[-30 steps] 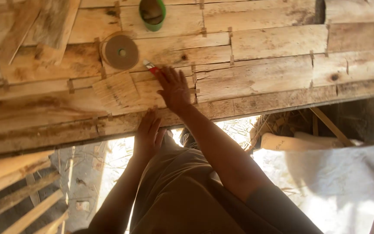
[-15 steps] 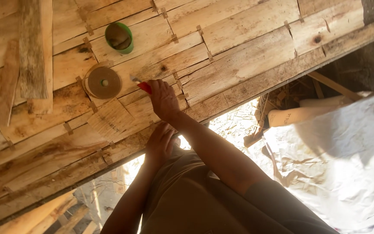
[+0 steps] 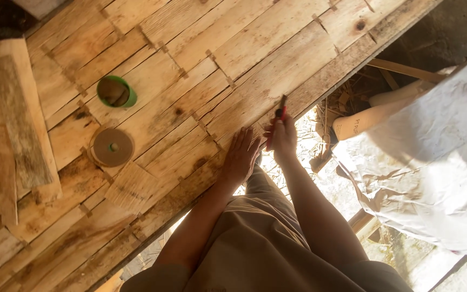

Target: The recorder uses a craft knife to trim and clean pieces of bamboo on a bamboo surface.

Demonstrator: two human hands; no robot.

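My right hand [image 3: 282, 138] grips a slim red-handled tool [image 3: 279, 114] whose dark tip points up onto the wooden plank panel [image 3: 255, 48]. My left hand [image 3: 241, 157] lies flat, fingers spread, on the planks near the panel's front edge, just left of the right hand. A brown roll of tape [image 3: 112, 146] lies flat on the wood to the left, and a green cup [image 3: 116, 91] stands above it. A small square of thin wood [image 3: 131, 187] rests below the tape roll.
Loose rough boards [image 3: 22, 124] lie on the panel at the far left. A crumpled white sheet [image 3: 431, 162] covers the ground at right, with a pale wooden piece [image 3: 374, 116] and scrap sticks beside it. My tan trousers [image 3: 266, 243] fill the bottom.
The view has swung, so the panel now runs diagonally. My right hand with the red-handled tool has drawn back from near the tape roll to the panel's front edge, beside the left hand.
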